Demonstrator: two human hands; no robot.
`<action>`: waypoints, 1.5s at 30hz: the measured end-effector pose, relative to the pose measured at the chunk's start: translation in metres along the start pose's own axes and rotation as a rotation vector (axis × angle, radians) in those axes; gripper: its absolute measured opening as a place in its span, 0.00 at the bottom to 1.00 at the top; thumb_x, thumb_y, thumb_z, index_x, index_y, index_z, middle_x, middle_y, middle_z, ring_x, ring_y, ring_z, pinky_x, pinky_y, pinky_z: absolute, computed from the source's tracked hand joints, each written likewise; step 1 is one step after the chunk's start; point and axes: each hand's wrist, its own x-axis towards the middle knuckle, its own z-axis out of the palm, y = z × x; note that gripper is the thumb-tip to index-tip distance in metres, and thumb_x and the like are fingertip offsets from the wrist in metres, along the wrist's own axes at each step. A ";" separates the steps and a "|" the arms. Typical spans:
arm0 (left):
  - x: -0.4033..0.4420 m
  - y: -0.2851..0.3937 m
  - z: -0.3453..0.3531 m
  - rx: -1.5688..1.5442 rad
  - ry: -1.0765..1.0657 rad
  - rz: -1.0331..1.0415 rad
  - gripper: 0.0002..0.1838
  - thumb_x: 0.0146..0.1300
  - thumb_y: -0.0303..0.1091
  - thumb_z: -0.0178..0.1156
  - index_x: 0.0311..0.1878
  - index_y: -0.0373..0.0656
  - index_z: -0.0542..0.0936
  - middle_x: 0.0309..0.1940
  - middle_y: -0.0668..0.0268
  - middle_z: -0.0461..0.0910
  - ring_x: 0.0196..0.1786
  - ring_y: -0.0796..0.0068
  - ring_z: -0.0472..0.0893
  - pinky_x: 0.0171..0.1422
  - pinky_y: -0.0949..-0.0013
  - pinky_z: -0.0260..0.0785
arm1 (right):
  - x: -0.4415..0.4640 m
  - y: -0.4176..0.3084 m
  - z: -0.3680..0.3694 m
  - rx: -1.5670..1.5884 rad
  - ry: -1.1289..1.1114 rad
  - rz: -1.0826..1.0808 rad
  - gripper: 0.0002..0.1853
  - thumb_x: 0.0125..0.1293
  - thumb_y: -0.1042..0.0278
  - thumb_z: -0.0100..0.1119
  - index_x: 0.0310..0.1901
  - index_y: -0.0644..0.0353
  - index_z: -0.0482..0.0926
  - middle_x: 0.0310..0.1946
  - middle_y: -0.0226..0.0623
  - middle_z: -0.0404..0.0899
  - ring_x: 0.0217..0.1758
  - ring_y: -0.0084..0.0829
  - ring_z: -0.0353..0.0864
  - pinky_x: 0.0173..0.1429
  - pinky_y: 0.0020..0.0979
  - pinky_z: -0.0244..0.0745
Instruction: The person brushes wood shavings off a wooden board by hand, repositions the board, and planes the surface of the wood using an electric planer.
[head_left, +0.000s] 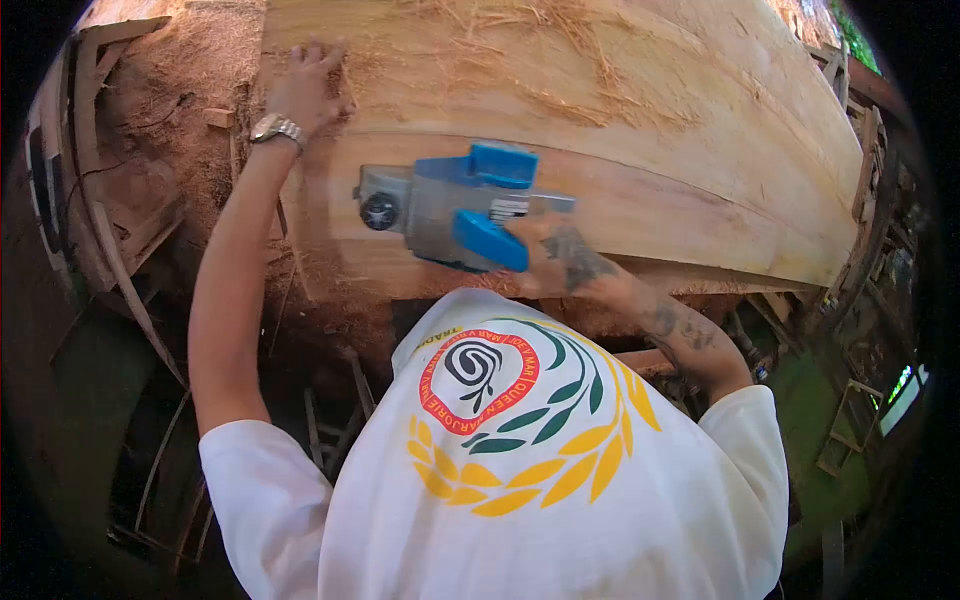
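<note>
My right hand [545,252] is wrapped round the rear handle of a blue and grey electric planer [440,212], slightly smeared by motion. The planer sits on a wide pale wooden board [660,195], close to the edge nearest my body. A round black knob shows at its left end. My left hand [308,92], with a metal watch at the wrist, rests with fingers spread at the board's left edge, apart from the planer. Whether any object lies under the left palm is hidden.
Long curled wood shavings [580,60] lie over the far part of the board. Sawdust [165,95] covers the ground at the left, beside wooden frame pieces [120,265]. A small wooden frame [848,428] stands at the lower right. Scrap timber crowds the right edge.
</note>
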 end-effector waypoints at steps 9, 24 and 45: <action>0.023 -0.009 -0.004 -0.112 -0.109 0.057 0.44 0.66 0.51 0.68 0.83 0.73 0.59 0.84 0.54 0.54 0.83 0.42 0.59 0.80 0.49 0.65 | 0.091 -0.057 0.061 0.098 0.206 -0.145 0.13 0.53 0.67 0.70 0.40 0.60 0.83 0.30 0.55 0.84 0.36 0.61 0.85 0.41 0.53 0.79; -0.023 0.005 -0.014 -0.266 -0.241 0.171 0.34 0.70 0.41 0.59 0.79 0.52 0.67 0.81 0.56 0.62 0.80 0.51 0.65 0.78 0.49 0.67 | -0.107 -0.140 0.089 -0.032 0.646 0.576 0.14 0.54 0.70 0.64 0.41 0.68 0.82 0.35 0.61 0.83 0.42 0.62 0.86 0.46 0.52 0.80; -0.634 -0.254 0.318 -0.731 -0.563 -0.666 0.16 0.61 0.34 0.73 0.53 0.43 0.90 0.48 0.53 0.90 0.52 0.55 0.89 0.57 0.52 0.82 | -0.034 -0.185 0.229 0.681 1.224 0.829 0.15 0.67 0.64 0.72 0.30 0.66 0.80 0.21 0.36 0.77 0.17 0.30 0.78 0.22 0.37 0.72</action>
